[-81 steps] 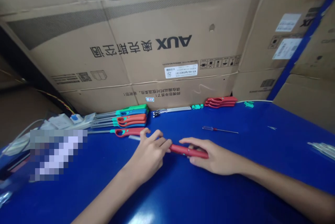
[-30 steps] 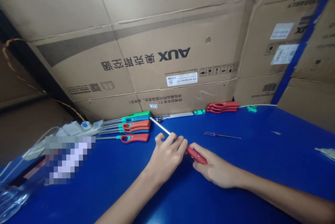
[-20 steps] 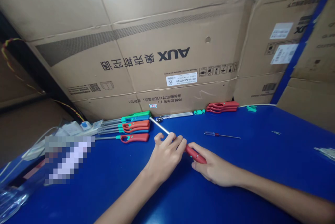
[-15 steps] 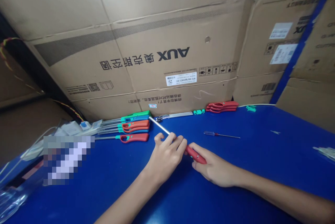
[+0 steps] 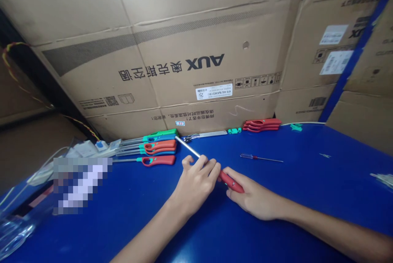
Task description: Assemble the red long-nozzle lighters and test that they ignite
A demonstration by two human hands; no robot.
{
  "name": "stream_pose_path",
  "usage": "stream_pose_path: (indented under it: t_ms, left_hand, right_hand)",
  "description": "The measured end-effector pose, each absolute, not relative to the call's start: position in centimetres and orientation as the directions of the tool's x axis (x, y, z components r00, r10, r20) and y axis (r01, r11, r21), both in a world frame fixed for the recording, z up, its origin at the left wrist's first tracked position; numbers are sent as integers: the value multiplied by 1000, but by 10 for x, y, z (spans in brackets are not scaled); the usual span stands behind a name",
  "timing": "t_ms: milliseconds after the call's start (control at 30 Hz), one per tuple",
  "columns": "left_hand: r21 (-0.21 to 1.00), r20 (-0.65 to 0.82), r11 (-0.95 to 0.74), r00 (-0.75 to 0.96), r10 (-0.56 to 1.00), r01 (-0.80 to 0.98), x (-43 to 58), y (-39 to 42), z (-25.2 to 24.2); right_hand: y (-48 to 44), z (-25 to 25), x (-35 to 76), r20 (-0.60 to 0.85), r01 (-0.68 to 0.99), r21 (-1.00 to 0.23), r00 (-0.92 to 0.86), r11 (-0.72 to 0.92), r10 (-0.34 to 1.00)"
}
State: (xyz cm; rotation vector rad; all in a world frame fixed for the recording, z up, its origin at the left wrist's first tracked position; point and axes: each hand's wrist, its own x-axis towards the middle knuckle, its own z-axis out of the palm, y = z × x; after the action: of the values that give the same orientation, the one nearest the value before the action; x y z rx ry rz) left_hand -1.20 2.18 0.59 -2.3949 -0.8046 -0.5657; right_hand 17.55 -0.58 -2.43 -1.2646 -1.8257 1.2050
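A red lighter (image 5: 233,184) with a long metal tube is held at a slant above the blue table (image 5: 276,189). My left hand (image 5: 198,179) is closed round its front part, and the silver tube sticks out past the fingers toward the upper left. My right hand (image 5: 253,197) grips the red handle from the right, thumb and fingers on either side of it. Part of the lighter is hidden under my left fingers. Beyond the tube tip lie several finished-looking lighters (image 5: 159,160) with red, orange, blue and green handles.
Along the back are metal tubes (image 5: 213,134), small green parts (image 5: 235,130) and stacked red handles (image 5: 262,124). A screwdriver (image 5: 260,158) lies right of centre. More green pieces (image 5: 296,127) are at the back right. Cardboard (image 5: 184,21) walls the table; a power strip (image 5: 86,148) sits left.
The camera view has shifted very slightly. Both hands keep the same hold on the red lighter.
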Motion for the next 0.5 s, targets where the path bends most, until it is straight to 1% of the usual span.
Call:
stream_pose_path:
  t_ms: [67,233,367,500]
  left_hand:
    - [-362,539,-671,733,416,647,-12,21,6]
    - [-374,540,-666,735,410,646,-14,21,6]
    - [-386,531,-660,741,413,644,-13,20,7]
    - [-392,524,-646,736,428,655,-13,18,8]
  right_hand:
    - [-6,-25,176,-22,382,-915,-371,131,929]
    - [-6,-29,175,-153,322,-946,-384,-23,911]
    - [-7,-28,175,-213,325,-942,-389,-83,896]
    - [-8,-28,175,-260,280,-948,-402,-152,878]
